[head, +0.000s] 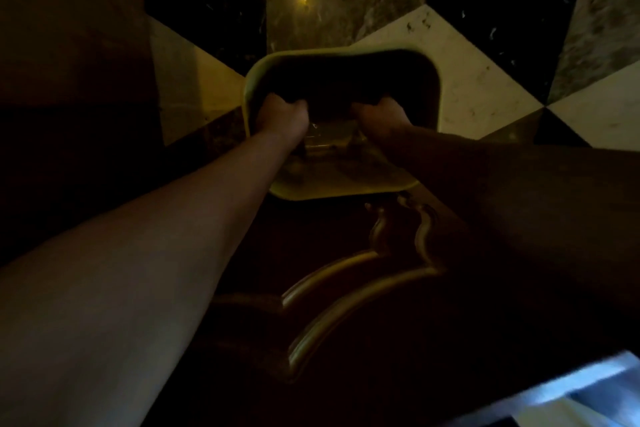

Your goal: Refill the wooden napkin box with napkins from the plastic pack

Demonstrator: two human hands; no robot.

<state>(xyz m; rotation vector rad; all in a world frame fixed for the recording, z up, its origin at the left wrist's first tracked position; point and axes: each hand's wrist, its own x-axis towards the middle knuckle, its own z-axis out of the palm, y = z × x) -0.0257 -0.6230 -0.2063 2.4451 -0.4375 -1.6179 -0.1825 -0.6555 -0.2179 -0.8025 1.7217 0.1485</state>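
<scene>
The view is very dim. Both of my arms reach down into a pale yellow bin (pixel 250 90) standing on the floor. My left hand (pixel 282 114) and my right hand (pixel 379 114) sit side by side inside its mouth, fingers curled shut. Crinkled clear plastic, apparently the plastic pack (pixel 323 139), shows between and just below the two wrists, and both hands seem to grip it. The fingertips disappear into the dark inside of the bin. The wooden napkin box is not in view.
The bin stands on a marble floor (pixel 467 87) of black, white and brown tiles. Dark carved wooden furniture (pixel 346 281) with gilded scroll trim fills the foreground under my arms. A dark wall or panel rises at left. A bright bluish edge (pixel 588 388) shows at bottom right.
</scene>
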